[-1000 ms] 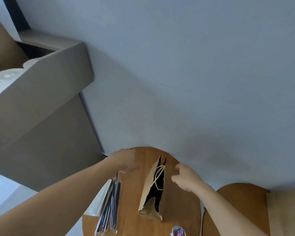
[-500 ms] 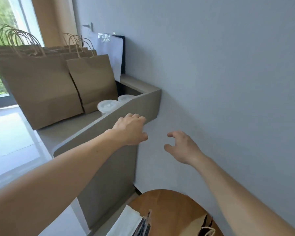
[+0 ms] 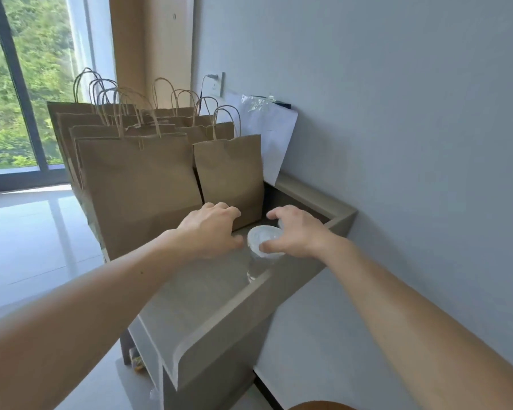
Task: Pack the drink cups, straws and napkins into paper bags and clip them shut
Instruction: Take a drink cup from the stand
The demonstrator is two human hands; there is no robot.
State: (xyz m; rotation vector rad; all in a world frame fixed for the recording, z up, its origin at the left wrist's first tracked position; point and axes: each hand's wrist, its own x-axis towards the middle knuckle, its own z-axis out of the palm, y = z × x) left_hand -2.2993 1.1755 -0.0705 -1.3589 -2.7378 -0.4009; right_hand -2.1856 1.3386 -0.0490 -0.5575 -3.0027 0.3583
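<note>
Right hand (image 3: 296,232): thumb and fingers (image 3: 274,213) curled round the lid of the clear drink cup (image 3: 259,238), thumb on its near rim.
Left hand (image 3: 209,229): fingers loosely curled, holding nothing, thumb just beside the cup's left edge.
Drink cup: upright on the grey worktop (image 3: 196,291), between both hands, under the right fingers.
Paper bags (image 3: 228,176): brown, handled, standing just beyond the left fingertips.

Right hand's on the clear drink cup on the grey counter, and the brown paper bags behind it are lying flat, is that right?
Not quite. In the head view the paper bags stand upright, handles up, not flat. The rest holds: the right hand is on the clear drink cup on the grey counter.
</note>
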